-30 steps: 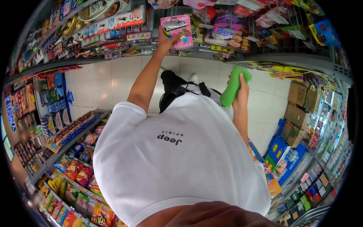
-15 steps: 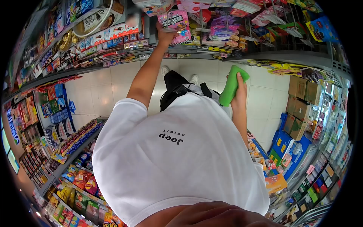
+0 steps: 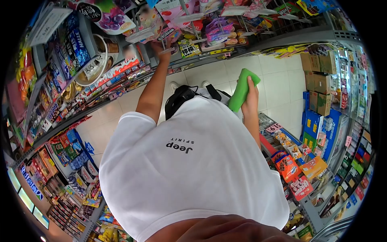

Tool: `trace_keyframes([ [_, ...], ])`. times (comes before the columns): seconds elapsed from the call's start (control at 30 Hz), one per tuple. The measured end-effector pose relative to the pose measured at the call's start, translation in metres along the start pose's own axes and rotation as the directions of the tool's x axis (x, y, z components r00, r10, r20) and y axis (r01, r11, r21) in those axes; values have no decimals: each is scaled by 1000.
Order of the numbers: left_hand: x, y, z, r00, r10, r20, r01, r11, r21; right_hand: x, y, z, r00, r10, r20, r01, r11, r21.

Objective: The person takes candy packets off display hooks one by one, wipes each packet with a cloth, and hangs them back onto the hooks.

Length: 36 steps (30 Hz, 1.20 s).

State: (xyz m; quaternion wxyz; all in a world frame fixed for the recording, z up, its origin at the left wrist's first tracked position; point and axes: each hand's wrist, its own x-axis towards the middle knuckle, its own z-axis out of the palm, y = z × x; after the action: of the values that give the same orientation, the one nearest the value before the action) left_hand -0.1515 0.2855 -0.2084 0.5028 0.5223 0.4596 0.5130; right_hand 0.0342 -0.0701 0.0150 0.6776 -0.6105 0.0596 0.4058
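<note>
My left hand (image 3: 159, 47) reaches in among the hanging packets at the front shelf. It is beside a pink packet (image 3: 172, 35) with dark lettering; its fingers are largely hidden by packets and a clear price-tag holder (image 3: 165, 51), so their grip does not show. A yellow packet (image 3: 188, 48) hangs just to the right. On the other side, my right hand (image 3: 252, 94) is closed around a folded green cloth (image 3: 243, 86), thumb lying along its edge. The cloth is held in front of my body, above the tiled floor, apart from the shelf.
A grey shelf edge (image 3: 282, 45) curves across in front of me. Tall snack shelves with a white-rimmed tub (image 3: 92, 72) stand at the left. Cardboard boxes (image 3: 318, 80) are stacked at the right, near a low rack with orange packets (image 3: 286, 165).
The view has turned and shifted left along the shelf. My left hand and the pink packet now sit deeper among the hanging goods. The green cloth stays in my right hand.
</note>
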Motion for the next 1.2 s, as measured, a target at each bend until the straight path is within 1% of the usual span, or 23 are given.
trace_keyframes([
  [0.03, -3, -10, -3, 990, 138, -22, -135, 984, 115, -1, -2, 3, 1000, -17, -11, 17, 1000, -5],
  [0.07, -6, -22, -4, 990, 135, -51, -113, 945, 308, -2, -3, 6, 999, -30, -21, 30, 999, -11],
  [0.1, -12, -28, -4, 987, 139, -84, -80, 868, 490, -1, -6, 9, 998, -48, -31, 48, 999, 3],
  [0.13, -19, -36, -5, 982, 146, -120, -33, 757, 653, 1, -10, 11, 997, -62, -38, 62, 998, 11],
  [0.17, -29, -43, -9, 1000, -11, -25, 23, 833, 552, 4, -14, 10, 996, -75, -42, 76, 997, 14],
  [0.2, -42, -20, -7, 985, -149, 82, 98, 891, 444, 9, -19, 8, 995, -86, -44, 87, 996, 15],
  [0.27, -62, -18, 1, 929, -296, 221, 220, 924, 312, 21, -27, 0, 993, -107, -43, 108, 994, 18],
  [0.33, -82, -28, 18, 905, -341, 253, 278, 927, 252, 43, -37, -18, 995, -102, -5, 102, 995, -2],
  [0.37, -87, -33, 27, 866, -372, 333, 313, 924, 219, 56, -43, -26, 995, -100, 21, 100, 995, -12],
  [0.47, -102, -18, 75, 880, -206, 428, 117, 967, 226, 91, -65, -50, 991, -102, 89, 110, 990, -91],
  [0.5, -106, -8, 94, 907, -122, 403, 24, 971, 239, 102, -71, -60, 987, -108, 114, 121, 986, -114],
  [0.57, -108, 4, 130, 933, 13, 360, -86, 979, 187, 123, -86, -78, 978, -132, 163, 158, 976, -153],
  [0.6, -110, 2, 141, 939, 75, 336, -137, 977, 163, 126, -92, -84, 978, -131, 160, 156, 976, -154],
  [0.63, -108, 1, 149, 929, 98, 356, -152, 980, 126, 127, -98, -91, 980, -127, 156, 151, 976, -159],
  [0.7, -106, -3, 164, 942, -50, 332, 14, 994, 109, 128, -111, -100, 981, -117, 158, 143, 976, -166],
  [0.73, -104, 5, 173, 940, -117, 320, 92, 991, 94, 125, -114, -104, 980, -111, 164, 138, 977, -165],
  [0.87, -102, 20, 189, 943, -254, 216, 174, 927, 333, 135, -107, -121, 983, -58, 176, 91, 979, -182],
  [0.9, -97, 0, 189, 950, -202, 237, 139, 956, 257, 136, -106, -123, 983, -43, 178, 77, 979, -189],
  [1.0, -100, -23, 189, 973, -147, 179, 97, 960, 262, 137, -107, -124, 983, -20, 185, 59, 976, -209],
  [1.1, -120, 8, 188, 978, -174, 118, 134, 948, 289, 138, -108, -126, 972, -7, 233, 65, 968, -242],
  [1.2, -126, 11, 181, 964, -209, 168, 140, 926, 349, 143, -110, -126, 970, -9, 243, 71, 967, -245],
])
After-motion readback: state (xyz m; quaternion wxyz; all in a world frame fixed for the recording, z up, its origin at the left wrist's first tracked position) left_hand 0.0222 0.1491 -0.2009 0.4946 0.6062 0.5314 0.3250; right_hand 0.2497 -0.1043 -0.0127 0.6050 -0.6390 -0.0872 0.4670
